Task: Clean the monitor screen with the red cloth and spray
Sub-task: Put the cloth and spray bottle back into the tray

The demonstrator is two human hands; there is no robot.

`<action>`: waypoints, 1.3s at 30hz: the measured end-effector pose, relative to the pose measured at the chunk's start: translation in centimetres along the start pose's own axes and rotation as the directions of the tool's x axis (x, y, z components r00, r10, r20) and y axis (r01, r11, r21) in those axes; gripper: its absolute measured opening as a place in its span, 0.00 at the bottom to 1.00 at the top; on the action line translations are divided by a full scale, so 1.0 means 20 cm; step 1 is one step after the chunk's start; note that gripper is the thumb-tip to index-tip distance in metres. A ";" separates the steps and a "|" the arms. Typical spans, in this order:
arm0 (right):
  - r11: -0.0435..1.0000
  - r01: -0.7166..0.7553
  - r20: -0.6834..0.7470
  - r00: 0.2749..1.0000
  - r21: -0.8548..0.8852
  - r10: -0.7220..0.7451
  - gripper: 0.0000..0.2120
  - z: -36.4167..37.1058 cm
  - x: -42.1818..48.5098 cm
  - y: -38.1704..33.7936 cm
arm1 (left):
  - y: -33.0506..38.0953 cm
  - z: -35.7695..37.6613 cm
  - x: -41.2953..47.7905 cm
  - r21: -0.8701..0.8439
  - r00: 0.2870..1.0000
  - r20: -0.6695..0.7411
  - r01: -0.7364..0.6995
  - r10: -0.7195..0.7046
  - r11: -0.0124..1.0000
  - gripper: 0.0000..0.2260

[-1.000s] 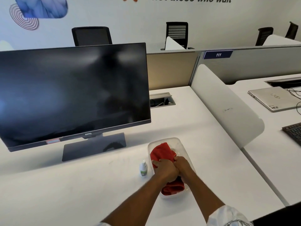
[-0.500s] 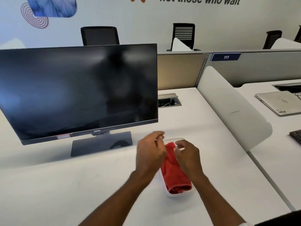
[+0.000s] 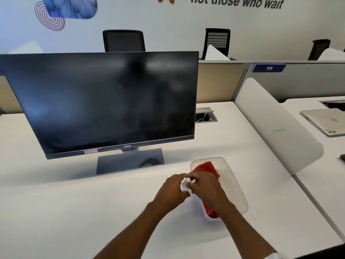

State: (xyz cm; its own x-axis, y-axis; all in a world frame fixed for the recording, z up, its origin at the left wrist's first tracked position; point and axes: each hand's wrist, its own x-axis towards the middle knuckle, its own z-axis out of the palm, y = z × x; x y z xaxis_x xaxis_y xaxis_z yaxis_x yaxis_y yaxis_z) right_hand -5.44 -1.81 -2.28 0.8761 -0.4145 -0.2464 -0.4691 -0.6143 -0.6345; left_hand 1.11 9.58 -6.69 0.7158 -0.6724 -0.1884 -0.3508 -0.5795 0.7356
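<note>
A black monitor point(image 3: 104, 101) stands on the white desk point(image 3: 74, 212), its dark screen facing me. Right of its base, a clear plastic container point(image 3: 233, 184) holds the red cloth point(image 3: 207, 170). My left hand point(image 3: 172, 191) grips the small white spray bottle point(image 3: 184, 186) just left of the container. My right hand point(image 3: 205, 187) has its fingers pinched on the bottle's top, and its wrist covers the middle of the cloth. Most of the bottle is hidden by both hands.
A white curved divider point(image 3: 276, 131) borders the desk on the right, with a closed laptop point(image 3: 324, 120) beyond it. A cable hatch point(image 3: 205, 114) sits behind the monitor's right edge. Black office chairs point(image 3: 124, 41) stand along the back wall.
Both hands left the cloth in the container and came together left of it. The left hand has picked up the spray bottle and the right hand has taken hold of its top.
</note>
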 end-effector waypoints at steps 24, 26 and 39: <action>0.976 0.137 -0.486 0.873 0.170 -0.038 0.03 -0.57 0.09 0.09 | 0.59 -0.05 0.36 -0.050 0.916 -0.231 -0.347 0.327 0.936 0.07; 0.976 0.106 -0.472 0.882 0.192 -0.002 0.03 -0.56 0.11 0.17 | 0.59 0.02 0.40 -0.024 0.929 -0.192 -0.327 0.317 0.945 0.08; 0.996 0.056 -0.390 0.921 0.075 -0.023 0.03 -0.42 0.28 0.47 | 0.46 0.25 0.56 0.101 0.972 -0.110 -0.196 0.207 0.975 0.11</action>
State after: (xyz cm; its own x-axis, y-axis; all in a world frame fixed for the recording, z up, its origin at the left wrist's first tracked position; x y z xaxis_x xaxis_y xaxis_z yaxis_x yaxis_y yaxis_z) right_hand -5.79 -15.49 -3.44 0.7737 -0.6294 0.0728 -0.4097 -0.5846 -0.7003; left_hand 2.91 -5.55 -5.20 0.6895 -0.7232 0.0405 -0.5435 -0.4795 0.6890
